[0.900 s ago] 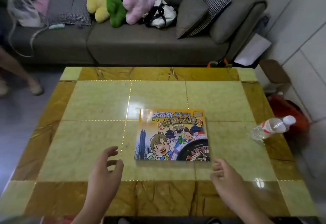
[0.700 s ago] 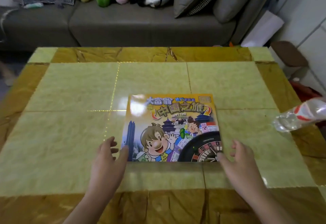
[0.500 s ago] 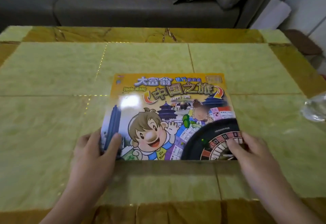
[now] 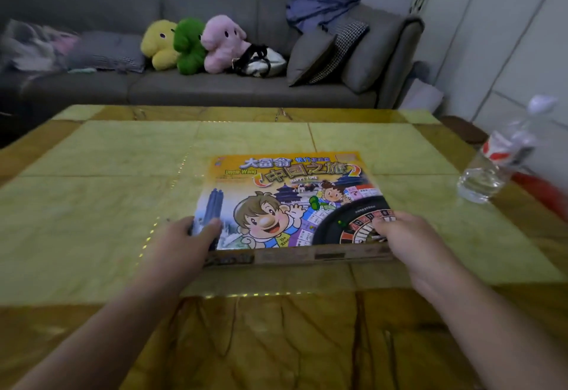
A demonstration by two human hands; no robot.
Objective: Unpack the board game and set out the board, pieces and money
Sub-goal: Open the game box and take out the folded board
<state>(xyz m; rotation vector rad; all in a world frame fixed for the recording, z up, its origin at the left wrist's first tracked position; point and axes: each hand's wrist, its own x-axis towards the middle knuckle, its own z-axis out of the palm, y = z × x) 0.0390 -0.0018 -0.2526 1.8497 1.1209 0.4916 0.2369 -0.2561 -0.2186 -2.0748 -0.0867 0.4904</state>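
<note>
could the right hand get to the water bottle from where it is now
Probably yes: the right hand grips the game box, and bare table lies between it and the water bottle, but it would have to let go first.

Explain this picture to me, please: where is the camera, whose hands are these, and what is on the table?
No machine here: a person wears one wide-angle camera on the head, looking forward and down, so you see their own two bare arms reaching in from below. The left hand grips the near left corner of a colourful board game box, and the right hand grips the near right corner, thumbs on the lid. The box is closed, with its near edge showing at the front; whether it is lifted off the tiled table I cannot tell. A clear water bottle is at the right, blurred. Behind stands a grey sofa with yellow, green and pink plush toys and cushions.
</note>
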